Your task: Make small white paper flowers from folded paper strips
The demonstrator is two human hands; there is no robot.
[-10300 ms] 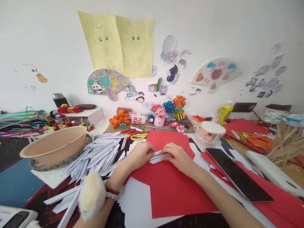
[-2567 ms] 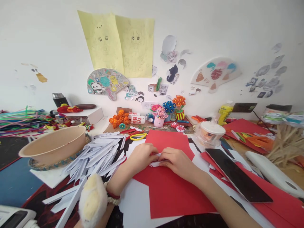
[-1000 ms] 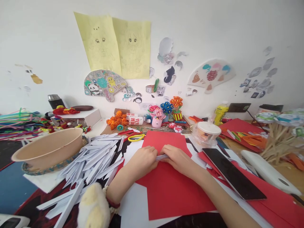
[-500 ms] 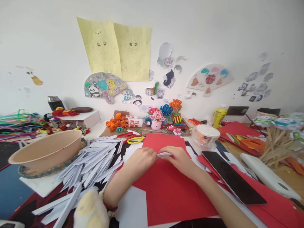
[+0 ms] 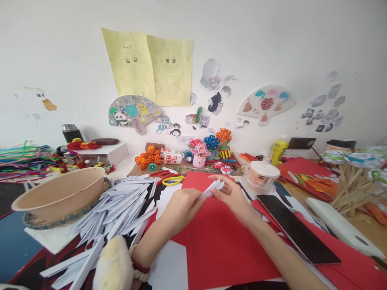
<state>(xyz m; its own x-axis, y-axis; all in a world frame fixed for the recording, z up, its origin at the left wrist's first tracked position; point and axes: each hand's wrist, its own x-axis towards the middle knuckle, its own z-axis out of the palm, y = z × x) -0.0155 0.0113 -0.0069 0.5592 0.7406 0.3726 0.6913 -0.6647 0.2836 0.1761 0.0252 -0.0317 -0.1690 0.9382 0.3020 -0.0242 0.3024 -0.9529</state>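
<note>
Between my two hands is a folded strip of white paper [image 5: 212, 187], raised over the red paper sheet [image 5: 217, 241]. My left hand [image 5: 186, 203] is closed on its left end, the fingertips pinching it. My right hand [image 5: 231, 197] holds the other end, thumb in front and fingers behind, where the folds stand apart. To the left of my left arm lies a heap of folded white paper strips [image 5: 123, 205]. White sheets [image 5: 169, 262] show under the red paper.
A beige basin [image 5: 60, 189] stands at the left. On the right are a black phone [image 5: 298, 229], a lidded tub [image 5: 263, 175] and more red paper [image 5: 347, 266]. Yellow-handled scissors [image 5: 172, 180] and pipe-cleaner flowers [image 5: 199, 151] sit at the back. A plush toy [image 5: 113, 264] is near my left wrist.
The paper strip has been tilted up, and its folds now spread at the right end. My right hand has turned and opened its grip somewhat. The view has shifted slightly.
</note>
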